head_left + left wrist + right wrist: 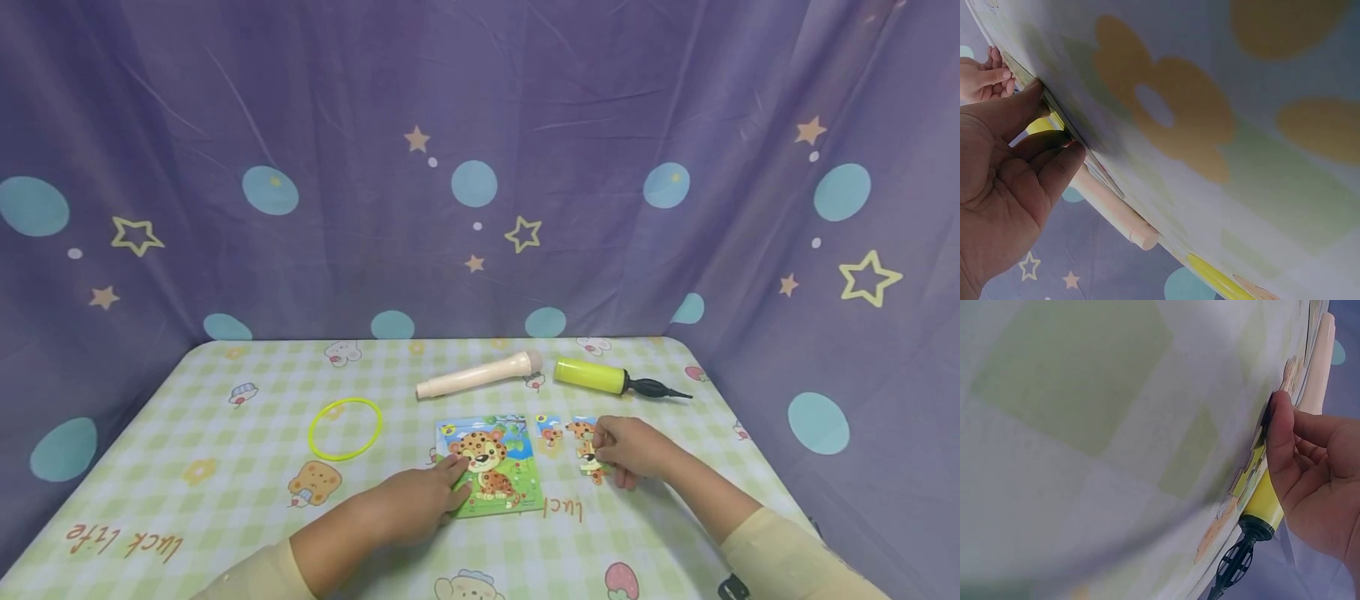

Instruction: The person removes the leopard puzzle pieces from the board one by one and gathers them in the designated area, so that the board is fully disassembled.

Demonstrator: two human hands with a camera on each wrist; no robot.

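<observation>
A jigsaw puzzle board (517,475) with a spotted leopard cub lies flat on the table. My left hand (412,504) rests at its left side, thumb and fingertips pressing on the edge. To the right of the board, my right hand (633,450) pinches a puzzle piece (588,458) between thumb and fingers, close over the cloth. In the right wrist view those fingers (1280,419) cover part of the piece. Beside it lie another puzzle piece (581,428) at the top and a separate puzzle piece (549,432) nearer the board.
Behind the board lie a pale pink toy microphone (476,377) and a yellow hand pump (592,376) with a black nozzle. A yellow ring (345,457) is on the left. Checked cloth covers the table (247,467); a purple curtain (337,100) hangs around it.
</observation>
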